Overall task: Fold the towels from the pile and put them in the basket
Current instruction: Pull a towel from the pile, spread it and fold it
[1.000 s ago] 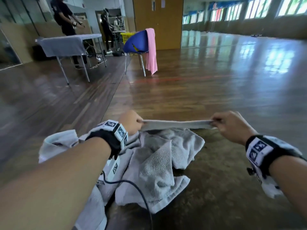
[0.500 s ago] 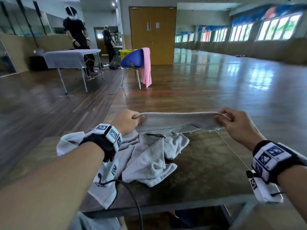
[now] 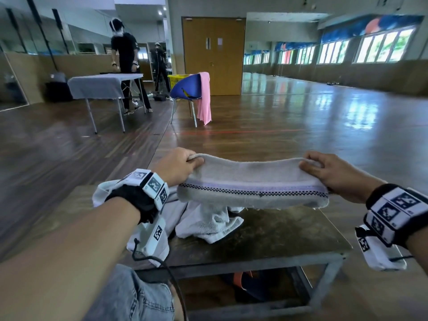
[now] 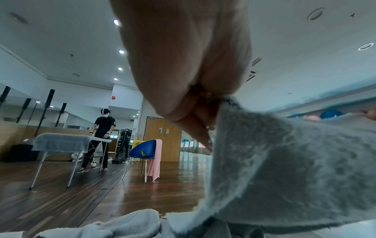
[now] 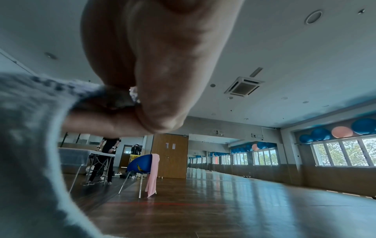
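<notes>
Above the table [image 3: 266, 239], left hand [image 3: 178, 167] and right hand [image 3: 328, 174] each pinch a top corner of a grey towel [image 3: 250, 181], stretched between them and clear of the pile [image 3: 208, 221] lying below, toward the left. Both wrist views confirm thumb-and-finger pinches on the cloth edge. Step looks like spreading one towel before the first fold. Next move likely needs laying it flat or bringing corners together evenly. Only a yellow basket [image 3: 177, 81] far behind the chair [image 3: 187, 88] shows.
</notes>
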A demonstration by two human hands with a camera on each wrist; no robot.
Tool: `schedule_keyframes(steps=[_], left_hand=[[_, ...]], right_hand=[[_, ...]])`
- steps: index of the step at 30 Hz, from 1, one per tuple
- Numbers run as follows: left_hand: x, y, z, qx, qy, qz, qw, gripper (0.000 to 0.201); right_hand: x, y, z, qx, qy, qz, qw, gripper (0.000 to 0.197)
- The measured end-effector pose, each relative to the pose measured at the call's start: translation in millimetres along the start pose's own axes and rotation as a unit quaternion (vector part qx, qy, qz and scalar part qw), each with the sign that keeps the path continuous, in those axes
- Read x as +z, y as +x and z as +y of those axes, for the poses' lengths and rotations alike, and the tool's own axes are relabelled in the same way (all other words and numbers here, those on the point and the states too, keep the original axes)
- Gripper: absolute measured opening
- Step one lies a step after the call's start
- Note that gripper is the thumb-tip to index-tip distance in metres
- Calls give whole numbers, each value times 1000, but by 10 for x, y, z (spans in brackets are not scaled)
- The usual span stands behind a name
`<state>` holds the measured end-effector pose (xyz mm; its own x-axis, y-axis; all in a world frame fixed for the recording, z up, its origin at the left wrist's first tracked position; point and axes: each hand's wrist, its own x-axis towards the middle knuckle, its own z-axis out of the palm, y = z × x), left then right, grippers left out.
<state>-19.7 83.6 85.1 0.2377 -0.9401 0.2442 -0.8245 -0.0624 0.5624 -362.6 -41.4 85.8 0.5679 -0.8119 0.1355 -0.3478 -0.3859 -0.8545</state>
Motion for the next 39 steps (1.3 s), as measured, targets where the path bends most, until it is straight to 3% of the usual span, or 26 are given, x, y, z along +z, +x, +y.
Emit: schedule_keyframes(steps=[3, 5, 9, 13, 17, 22, 27, 31, 33, 35, 37, 39], left_hand=[[-57, -155, 88, -17, 32, -100, 994, 31], [-68, -254, 149, -35, 21, -167, 985, 27], [15, -372, 229, -49, 48, -301, 951, 33], [263, -304, 110, -77, 75, -354, 929, 34], [563, -43, -163, -113, 66, -283, 950, 31], [867, 483, -530, -124, 78, -110, 983, 22], [1079, 1014, -704, -115, 94, -18, 989, 21], [1288, 1381, -841, -120, 150, -8, 981, 23], [1446, 1480, -952, -147, 106, -35, 983, 23], [1617, 1481, -1050, -178, 74, -48, 980, 14], [1753, 1415, -1123, -198, 78, -26, 977, 13], [1822, 1370, -1161, -190, 75, -8, 979, 14]], right_hand=[[-42, -169, -13, 42, -9, -62, 997, 19], [-76, -258, 14, 73, -20, -114, 991, 30], [-95, -350, 158, 111, -16, -189, 976, 28], [-9, -294, 373, 130, -53, -223, 965, 21], [161, -48, 691, 108, -119, -141, 977, 20], [388, 507, 1137, 88, -157, -54, 982, 35], [538, 1240, 1468, 96, -208, 19, 973, 35], [678, 1735, 1678, 90, -281, 46, 954, 21], [763, 1907, 1790, 106, -293, 50, 949, 18], [874, 2002, 1924, 123, -324, 5, 938, 23], [1008, 2012, 2059, 136, -348, -47, 927, 11], [1105, 1980, 2157, 144, -353, -55, 923, 18]])
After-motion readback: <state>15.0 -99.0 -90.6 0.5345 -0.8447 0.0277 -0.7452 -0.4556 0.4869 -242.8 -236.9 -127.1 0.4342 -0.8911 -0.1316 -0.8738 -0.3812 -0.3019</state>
